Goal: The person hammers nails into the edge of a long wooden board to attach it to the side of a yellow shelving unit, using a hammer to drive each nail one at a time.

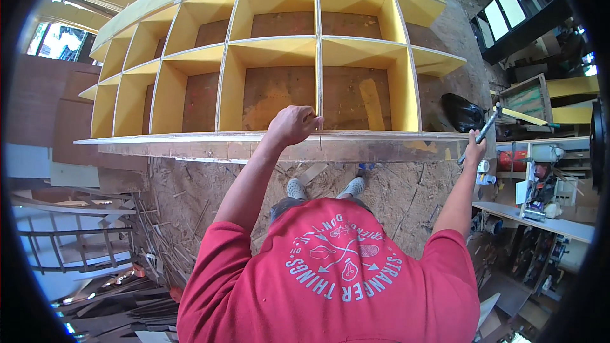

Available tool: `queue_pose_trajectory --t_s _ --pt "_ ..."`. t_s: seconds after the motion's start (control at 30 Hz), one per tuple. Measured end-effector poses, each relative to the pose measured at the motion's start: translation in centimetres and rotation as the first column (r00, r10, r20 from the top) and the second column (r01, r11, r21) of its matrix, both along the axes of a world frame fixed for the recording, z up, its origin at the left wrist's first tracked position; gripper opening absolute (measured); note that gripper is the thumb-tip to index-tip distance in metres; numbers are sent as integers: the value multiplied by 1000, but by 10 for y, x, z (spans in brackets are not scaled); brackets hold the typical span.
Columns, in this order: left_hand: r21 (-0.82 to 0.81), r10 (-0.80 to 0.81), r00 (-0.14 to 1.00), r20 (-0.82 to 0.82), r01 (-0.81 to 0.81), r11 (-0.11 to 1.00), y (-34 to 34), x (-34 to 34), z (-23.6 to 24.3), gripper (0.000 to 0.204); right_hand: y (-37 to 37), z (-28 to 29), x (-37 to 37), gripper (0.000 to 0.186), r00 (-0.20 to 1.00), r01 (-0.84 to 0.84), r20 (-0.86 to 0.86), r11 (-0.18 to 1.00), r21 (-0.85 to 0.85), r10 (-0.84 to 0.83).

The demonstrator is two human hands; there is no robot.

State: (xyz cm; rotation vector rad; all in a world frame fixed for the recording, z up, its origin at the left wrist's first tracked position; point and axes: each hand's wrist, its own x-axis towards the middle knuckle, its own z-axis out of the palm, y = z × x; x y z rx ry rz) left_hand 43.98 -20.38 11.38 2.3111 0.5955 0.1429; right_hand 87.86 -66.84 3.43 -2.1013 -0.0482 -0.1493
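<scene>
A yellow-panelled wooden grid of compartments point(273, 44) lies across the top of the view, with a pale board edge point(159, 138) along its near side. My left hand point(292, 124) is closed in a pinch at that edge, where a middle divider meets it, on a thin nail-like piece point(321, 140), partly hidden by the fingers. My right hand point(474, 146) grips a hammer point(486, 128) by its handle at the right end of the board, head upward. A black plastic bag point(462, 114) lies just beyond it.
Leaning panels point(76, 108) and stacked offcuts stand at the left. At the right are a dark cabinet frame point(515, 0), a wooden frame with boards point(524, 101) and shelves point(521, 216) of tools and containers. Wood scraps point(311, 171) lie on the dusty floor around my feet.
</scene>
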Motion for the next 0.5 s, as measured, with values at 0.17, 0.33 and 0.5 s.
queue_pose_trajectory --t_s 0.17,0.33,0.5 --pt "36 -67 997 35 66 997 5 -5 -9 43 -5 4 -2 61 999 -15 48 994 -108 21" --pt "57 -185 983 8 184 981 7 -10 3 45 14 13 -66 65 884 134 465 925 -356 51" --pt "73 -280 960 -14 281 957 12 -18 -7 56 67 77 -182 55 960 -275 -59 961 -17 274"
